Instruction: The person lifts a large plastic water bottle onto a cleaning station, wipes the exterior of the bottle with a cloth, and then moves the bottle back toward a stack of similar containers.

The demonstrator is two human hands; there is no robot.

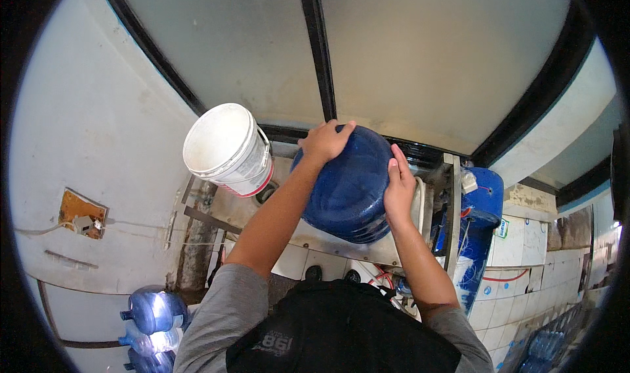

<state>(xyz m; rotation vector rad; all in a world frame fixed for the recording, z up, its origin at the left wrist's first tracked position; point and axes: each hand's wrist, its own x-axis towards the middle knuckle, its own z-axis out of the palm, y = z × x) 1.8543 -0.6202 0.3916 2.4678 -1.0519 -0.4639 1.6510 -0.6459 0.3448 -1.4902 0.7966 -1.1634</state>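
Observation:
A large dark-blue water jug (352, 186) stands bottom-up on a metal bench (236, 208) in front of me, its wet-looking base towards my eyes. Around its far left rim lies my left hand (327, 141), palm down with the fingers spread. My right hand (399, 191) presses flat along the jug's right side, fingers pointing up. Between them the two hands hold the jug; its neck is hidden underneath. Left of the jug sits a white plastic bucket (246, 171) with a handle, just beyond my left forearm.
Frosted window panes (418, 62) in black frames rise behind the bench. A metal post (452, 215) and a blue drum (485, 195) stand to the right. Several clear-blue water jugs (152, 309) lie stacked at lower left. A wall socket (84, 224) with cables is on the left wall.

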